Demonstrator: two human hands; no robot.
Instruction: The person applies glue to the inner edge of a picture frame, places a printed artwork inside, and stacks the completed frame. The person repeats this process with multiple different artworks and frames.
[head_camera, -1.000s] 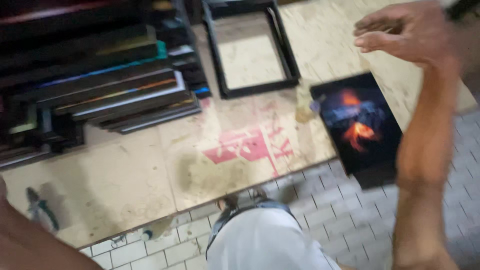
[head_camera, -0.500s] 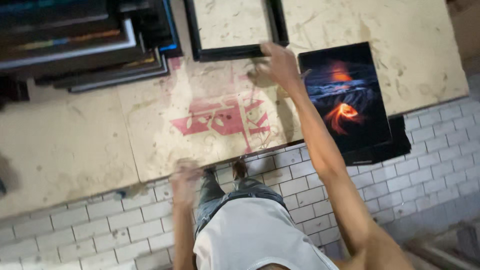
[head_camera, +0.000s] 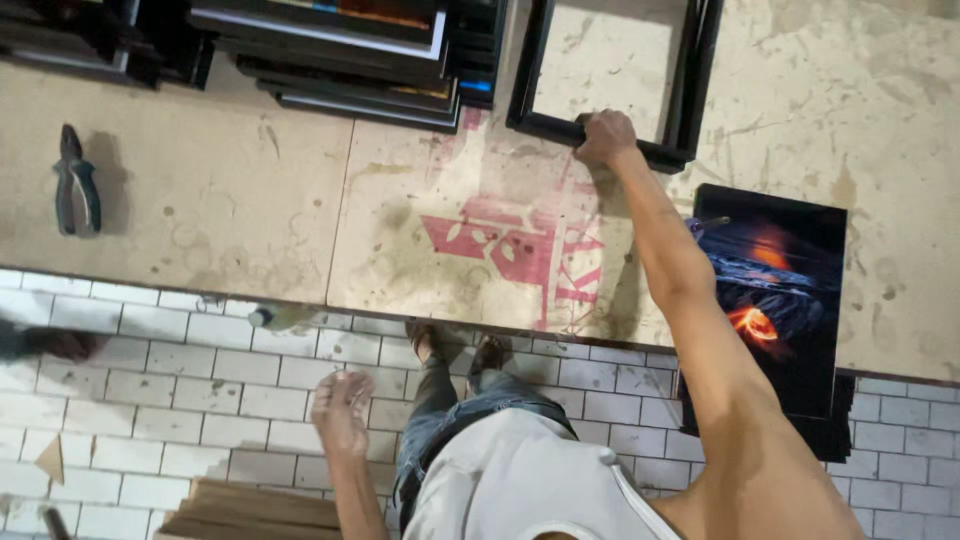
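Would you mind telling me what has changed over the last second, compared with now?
The right hand moved from above the dark volcano print leftward and has taken hold of the near edge of the empty black frame. The left hand now hangs empty by the legs. The print, stacked frames and pliers lie unmoved on the board.

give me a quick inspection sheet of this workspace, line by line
surface: stained board worktop with a faded red print.
job's things: empty black frame, near edge gripped by the right hand.
clutter: pliers at left; stack of dark frames at the back; dark picture with an orange glow overhanging the edge.
hands: right hand closed on the frame; left hand open, hanging free.
cables: nothing seen.
surroundings: white tiled floor; wooden boards on it.
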